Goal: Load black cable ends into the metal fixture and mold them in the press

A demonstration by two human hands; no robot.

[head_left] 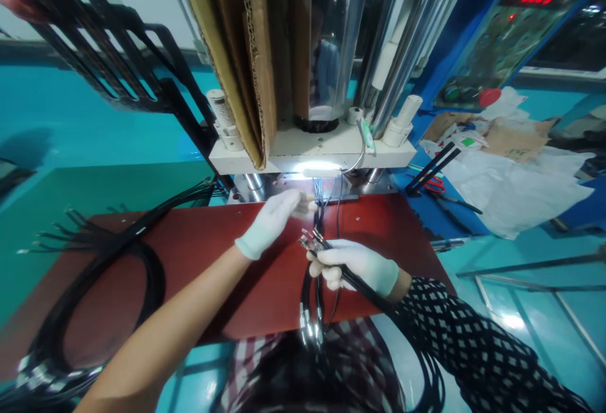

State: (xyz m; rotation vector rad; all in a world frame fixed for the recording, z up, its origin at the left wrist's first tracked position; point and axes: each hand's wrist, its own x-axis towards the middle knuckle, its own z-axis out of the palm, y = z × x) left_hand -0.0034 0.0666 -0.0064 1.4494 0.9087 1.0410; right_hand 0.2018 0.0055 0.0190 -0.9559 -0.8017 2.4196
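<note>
One big machine (293, 151) fills the top middle of the frame. Below it is a red-brown tabletop (269, 293), with a loop of black cables (154, 277) at the lower left. A bunch of black cables (367, 290) starts near the middle. The right hand (357, 264) has its grip closed around this bunch, close to the metal tips (312, 240). The left hand (277, 217) is by thin wires (319, 192) under the machine; I can't tell if its grip pinches them. If the machine's top came down, fingers too close might get hurt. The bunch might tangle, because other cables (305, 296) hang near it, or slip if held too loosely. Its long way slants down to the lower right, and its tips point up and left.
</note>
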